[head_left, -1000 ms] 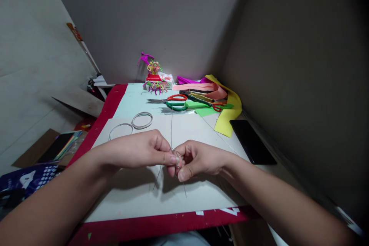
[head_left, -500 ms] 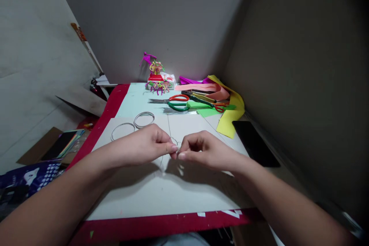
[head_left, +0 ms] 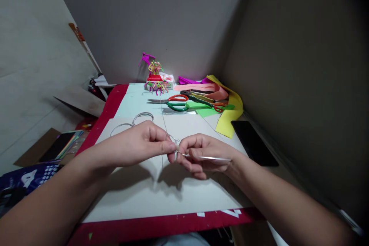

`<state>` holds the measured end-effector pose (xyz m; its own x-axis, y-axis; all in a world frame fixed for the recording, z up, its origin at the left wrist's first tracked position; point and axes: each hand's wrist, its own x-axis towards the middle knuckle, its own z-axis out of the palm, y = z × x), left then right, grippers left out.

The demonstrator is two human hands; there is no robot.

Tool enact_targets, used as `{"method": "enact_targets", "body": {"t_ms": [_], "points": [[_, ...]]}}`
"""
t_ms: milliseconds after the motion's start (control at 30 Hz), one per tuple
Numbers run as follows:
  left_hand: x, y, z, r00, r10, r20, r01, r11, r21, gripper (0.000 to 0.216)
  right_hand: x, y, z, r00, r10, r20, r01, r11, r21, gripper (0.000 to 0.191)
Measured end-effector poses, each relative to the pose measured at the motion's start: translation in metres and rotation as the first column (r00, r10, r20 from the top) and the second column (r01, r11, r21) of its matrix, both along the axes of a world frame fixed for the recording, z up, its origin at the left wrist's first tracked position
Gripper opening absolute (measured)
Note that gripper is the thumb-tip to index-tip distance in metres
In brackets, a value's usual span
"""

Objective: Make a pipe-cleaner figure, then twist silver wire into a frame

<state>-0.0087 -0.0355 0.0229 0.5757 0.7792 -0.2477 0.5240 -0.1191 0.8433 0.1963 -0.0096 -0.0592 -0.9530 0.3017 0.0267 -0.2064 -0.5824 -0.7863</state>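
Over the pale board (head_left: 135,200) my left hand (head_left: 150,142) pinches a thin silvery wire (head_left: 173,138), twisted near the fingertips. One straight end of it rises from the fingers toward the back, and another part hangs below. My right hand (head_left: 198,153) meets the left at the fingertips, its thumb on a straight length of wire (head_left: 215,158) that runs back across the palm to the wrist. The lower fingers of this hand are loosely curled. Two wire coils (head_left: 143,114) lie just beyond my left wrist, one partly covered by it.
Red-and-green-handled scissors (head_left: 173,102) and pliers (head_left: 198,98) lie toward the back, among yellow (head_left: 227,125), pink and green strips. A small box (head_left: 161,81) carries colourful figures. At right rests a black phone-like slab (head_left: 253,142). A grey wall (head_left: 173,19) stands behind.
My right hand has turned, palm more upward, with its lower fingers loosened. The straight wire across its palm now shows plainly. My left hand keeps its pinch almost in place.
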Motion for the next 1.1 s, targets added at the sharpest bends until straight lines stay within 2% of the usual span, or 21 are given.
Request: {"method": "enact_targets", "body": {"t_ms": [167, 300, 433, 500, 567, 600, 633, 667, 700, 733, 767, 800, 833, 867, 900, 933, 967, 1000, 1033, 1067, 1100], "points": [[0.0, 0.0, -0.001, 0.999, 0.035, 0.034, -0.035, 0.999, -0.006, 0.022, -0.001, -0.004, 0.004, 0.997, -0.069, 0.032, 0.068, 0.997, 0.027, 0.029], [0.003, -0.002, -0.002, 0.994, 0.104, 0.022, -0.104, 0.995, -0.009, 0.023, -0.006, -0.007, 0.002, 0.972, -0.228, 0.057, 0.22, 0.968, 0.121, 0.03], [0.002, -0.002, -0.005, 0.995, 0.099, 0.004, -0.099, 0.995, 0.005, 0.027, -0.008, -0.008, 0.006, 0.908, -0.405, 0.105, 0.356, 0.879, 0.317, 0.03], [0.001, -0.001, -0.006, 0.997, 0.082, -0.011, -0.082, 0.997, 0.01, 0.03, -0.007, -0.01, 0.01, 0.867, -0.485, 0.11, 0.38, 0.789, 0.483, 0.025], [0.001, -0.001, -0.007, 0.997, 0.072, -0.033, -0.072, 0.997, 0.018, 0.033, -0.006, -0.011, 0.012, 0.814, -0.575, 0.078, 0.375, 0.624, 0.686, 0.021], [0.001, -0.001, -0.007, 0.996, 0.073, -0.047, -0.072, 0.997, 0.024, 0.034, -0.005, -0.012, 0.012, 0.785, -0.619, 0.029, 0.359, 0.493, 0.793, 0.02], [0.002, 0.0, -0.008, 0.995, 0.078, -0.063, -0.076, 0.997, 0.029, 0.034, -0.005, -0.013, 0.01, 0.75, -0.659, -0.048, 0.336, 0.319, 0.886, 0.018], [0.003, 0.0, -0.008, 0.993, 0.087, -0.083, -0.084, 0.996, 0.036, 0.034, -0.005, -0.014, 0.008, 0.711, -0.688, -0.145, 0.304, 0.114, 0.946, 0.017], [0.003, 0.0, -0.008, 0.99, 0.099, -0.104, -0.095, 0.995, 0.04, 0.033, -0.005, -0.015, 0.006, 0.673, -0.698, -0.247, 0.258, -0.092, 0.962, 0.017], [0.004, 0.0, -0.008, 0.986, 0.112, -0.126, -0.107, 0.993, 0.046, 0.033, -0.005, -0.015, 0.003, 0.638, -0.692, -0.338, 0.208, -0.268, 0.941, 0.018], [0.004, 0.0, -0.008, 0.981, 0.128, -0.147, -0.122, 0.991, 0.051, 0.033, -0.006, -0.016, 0.001, 0.61, -0.682, -0.404, 0.168, -0.388, 0.906, 0.019], [0.005, 0.0, -0.008, 0.976, 0.143, -0.165, -0.135, 0.989, 0.058, 0.033, -0.007, -0.016, 0.0, 0.592, -0.677, -0.437, 0.153, -0.438, 0.886, 0.019], [0.004, 0.0, -0.008, 0.972, 0.156, -0.176, -0.146, 0.987, 0.069, 0.034, -0.007, -0.016, 0.0, 0.589, -0.683, -0.433, 0.172, -0.418, 0.892, 0.019], [0.004, 0.0, -0.007, 0.97, 0.166, -0.178, -0.153, 0.985, 0.081, 0.035, -0.007, -0.015, 0.0, 0.602, -0.695, -0.392, 0.216, -0.332, 0.918, 0.017], [0.004, 0.0, -0.007, 0.97, 0.172, -0.173, -0.159, 0.983, 0.091, 0.036, -0.007, -0.014, 0.002, 0.626, -0.711, -0.32, 0.271, -0.187, 0.944, 0.016], [0.004, -0.001, -0.007, 0.972, 0.17, -0.16, -0.156, 0.983, 0.097, 0.036, -0.006, -0.012, 0.003, 0.667, -0.712, -0.217, 0.32, 0.011, 0.947, 0.017], [0.003, -0.001, -0.007, 0.978, 0.157, -0.14, -0.144, 0.985, 0.099, 0.036, -0.004, -0.009, 0.005, 0.728, -0.678, -0.101, 0.347, 0.237, 0.908, 0.019], [0.003, -0.001, -0.006, 0.984, 0.136, -0.114, -0.126, 0.988, 0.094, 0.035, -0.002, -0.006, 0.007, 0.797, -0.604, 0.001, 0.341, 0.451, 0.825, 0.023], [0.003, -0.001, -0.006, 0.99, 0.112, -0.087, -0.105, 0.991, 0.084, 0.033, 0.0, -0.002, 0.009, 0.861, -0.504, 0.069, 0.307, 0.623, 0.719, 0.027], [0.004, -0.002, -0.005, 0.995, 0.085, -0.058, -0.081, 0.994, 0.072, 0.032, 0.002, 0.001, 0.009, 0.911, -0.402, 0.094, 0.263, 0.74, 0.619, 0.029], [0.005, -0.002, -0.004, 0.998, 0.06, -0.03, -0.058, 0.996, 0.061, 0.03, 0.004, 0.003, 0.01, 0.944, -0.32, 0.084, 0.225, 0.808, 0.544, 0.03]]}}
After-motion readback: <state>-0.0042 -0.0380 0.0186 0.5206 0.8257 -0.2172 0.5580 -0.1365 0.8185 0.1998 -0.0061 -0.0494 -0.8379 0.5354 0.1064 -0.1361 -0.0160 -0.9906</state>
